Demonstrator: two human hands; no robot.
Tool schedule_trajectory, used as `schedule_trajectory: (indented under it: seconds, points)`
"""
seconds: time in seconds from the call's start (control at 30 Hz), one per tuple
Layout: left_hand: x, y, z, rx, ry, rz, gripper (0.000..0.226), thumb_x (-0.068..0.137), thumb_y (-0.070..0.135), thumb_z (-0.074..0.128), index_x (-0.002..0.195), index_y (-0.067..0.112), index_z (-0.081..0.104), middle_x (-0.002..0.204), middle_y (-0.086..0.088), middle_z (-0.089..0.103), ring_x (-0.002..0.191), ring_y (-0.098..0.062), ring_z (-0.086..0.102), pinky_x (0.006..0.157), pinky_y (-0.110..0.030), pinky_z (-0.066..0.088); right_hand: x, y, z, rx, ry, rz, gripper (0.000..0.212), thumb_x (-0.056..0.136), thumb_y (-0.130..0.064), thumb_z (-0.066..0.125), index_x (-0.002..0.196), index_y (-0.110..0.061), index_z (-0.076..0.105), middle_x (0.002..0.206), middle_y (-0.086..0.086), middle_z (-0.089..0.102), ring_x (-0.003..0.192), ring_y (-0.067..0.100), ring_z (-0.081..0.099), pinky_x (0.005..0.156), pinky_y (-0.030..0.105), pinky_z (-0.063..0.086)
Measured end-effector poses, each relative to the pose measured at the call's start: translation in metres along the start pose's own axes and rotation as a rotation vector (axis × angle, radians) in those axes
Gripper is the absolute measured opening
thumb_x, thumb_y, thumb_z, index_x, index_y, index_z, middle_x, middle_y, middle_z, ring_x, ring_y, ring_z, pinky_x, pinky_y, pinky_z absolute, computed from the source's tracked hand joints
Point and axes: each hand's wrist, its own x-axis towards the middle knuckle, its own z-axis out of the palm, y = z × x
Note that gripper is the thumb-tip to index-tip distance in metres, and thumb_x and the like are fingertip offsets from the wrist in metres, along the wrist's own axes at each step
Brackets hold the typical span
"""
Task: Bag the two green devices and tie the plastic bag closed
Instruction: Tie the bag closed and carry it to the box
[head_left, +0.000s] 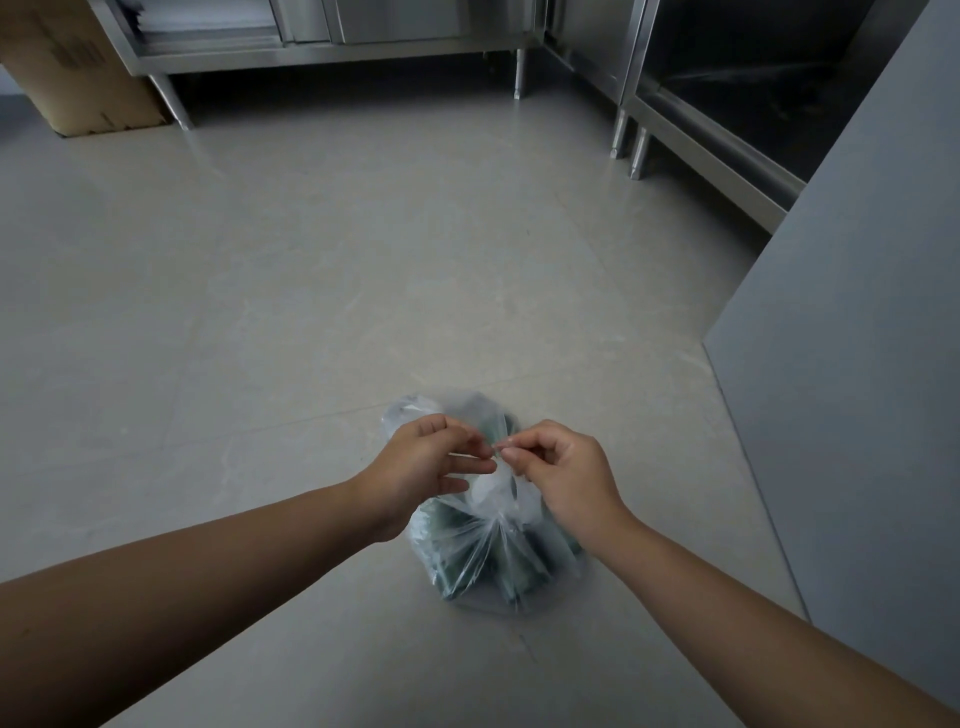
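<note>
Bag (483, 551): clear crinkled plastic, gathered over green devices (462, 564); left hand (423, 467) and right hand (563, 475) each pinch its top, fingers curled.

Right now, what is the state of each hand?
Left hand: pinches the top of the plastic bag.
Right hand: pinches it too.

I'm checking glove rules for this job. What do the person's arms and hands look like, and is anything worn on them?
Nothing worn shows. The left hand and right hand are bare: no gloves, rings or watch. The left forearm and right forearm are bare too, with no sleeves in view.
</note>
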Motion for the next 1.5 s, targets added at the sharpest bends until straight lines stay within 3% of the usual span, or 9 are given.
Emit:
schedule_trajectory:
  seconds: [0.17,0.37,0.53,0.67,0.77,0.97,1.13,1.33,1.5]
  points:
    - [0.012,0.003,-0.001,0.131,0.09,0.096,0.018,0.093,0.014,0.045,0.08,0.013,0.057,0.084,-0.005,0.069,0.07,-0.011,0.066,0.064,-0.026,0.042,0.007,0.002,-0.003,-0.001,0.001,0.031,0.022,0.082,-0.004,0.061,0.068,-0.02,0.065,0.058,0.0,0.056,0.052,0.001,0.051,0.057,0.012,0.044]
    - [0.019,0.014,-0.012,0.246,0.144,0.241,0.019,0.094,0.011,0.043,0.082,0.011,0.057,0.078,0.0,0.068,0.063,-0.004,0.063,0.055,-0.014,0.044,0.015,-0.01,-0.003,0.082,0.034,0.095,0.031,0.086,0.001,0.053,0.065,-0.019,0.064,0.056,0.002,0.052,0.049,0.001,0.046,0.054,0.012,0.043]
    - [-0.012,0.046,-0.018,0.328,0.242,0.339,0.017,0.093,0.01,0.044,0.083,0.016,0.057,0.082,0.0,0.066,0.071,-0.004,0.063,0.062,-0.011,0.045,0.016,-0.052,0.015,0.119,0.047,0.221,0.032,0.088,0.001,0.05,0.064,-0.016,0.062,0.044,-0.012,0.053,0.045,-0.002,0.044,0.05,0.009,0.041]
    - [-0.049,0.074,-0.028,0.632,0.323,0.335,0.012,0.092,0.017,0.046,0.1,0.022,0.055,0.099,0.004,0.064,0.087,-0.007,0.057,0.07,-0.013,0.041,0.016,-0.104,0.028,0.095,0.086,0.26,0.033,0.088,0.0,0.049,0.063,-0.016,0.061,0.042,-0.014,0.052,0.044,-0.001,0.043,0.049,0.009,0.04]
    - [-0.084,0.102,-0.036,0.782,0.418,0.353,0.026,0.091,0.016,0.047,0.116,0.01,0.052,0.11,-0.003,0.058,0.096,-0.009,0.052,0.08,-0.018,0.036,0.016,-0.149,0.033,0.095,0.109,0.298,0.033,0.088,0.0,0.048,0.061,-0.015,0.061,0.048,-0.009,0.05,0.044,0.001,0.041,0.048,0.01,0.039]
    - [-0.154,0.171,-0.046,0.96,0.477,0.351,0.024,0.089,0.01,0.051,0.112,0.003,0.056,0.106,-0.013,0.061,0.096,-0.026,0.06,0.079,-0.031,0.044,0.009,-0.254,0.034,0.114,0.116,0.335,0.033,0.088,0.001,0.049,0.062,-0.015,0.06,0.042,-0.014,0.053,0.046,0.001,0.041,0.049,0.011,0.04]
    - [-0.218,0.248,-0.044,1.051,0.485,0.339,0.034,0.087,0.023,0.038,0.104,0.002,0.059,0.098,-0.013,0.065,0.085,-0.029,0.063,0.073,-0.034,0.049,-0.009,-0.361,0.035,0.142,0.128,0.35,0.031,0.088,0.001,0.049,0.063,-0.015,0.061,0.044,-0.013,0.052,0.047,0.004,0.041,0.049,0.012,0.041]
    - [-0.3,0.343,-0.037,1.084,0.596,0.328,0.037,0.084,0.026,0.036,0.099,0.004,0.063,0.103,-0.013,0.066,0.097,-0.031,0.061,0.081,-0.041,0.048,-0.043,-0.497,0.031,0.227,0.123,0.348,0.03,0.088,0.0,0.05,0.063,-0.013,0.061,0.047,-0.009,0.05,0.044,0.002,0.043,0.05,0.014,0.041]
    - [-0.369,0.42,-0.045,1.074,0.669,0.369,0.04,0.085,0.029,0.035,0.1,0.004,0.062,0.106,-0.012,0.065,0.101,-0.031,0.059,0.083,-0.045,0.046,-0.065,-0.616,0.028,0.285,0.098,0.232,0.03,0.089,0.001,0.049,0.064,-0.012,0.061,0.045,-0.009,0.05,0.043,0.001,0.044,0.049,0.011,0.041]
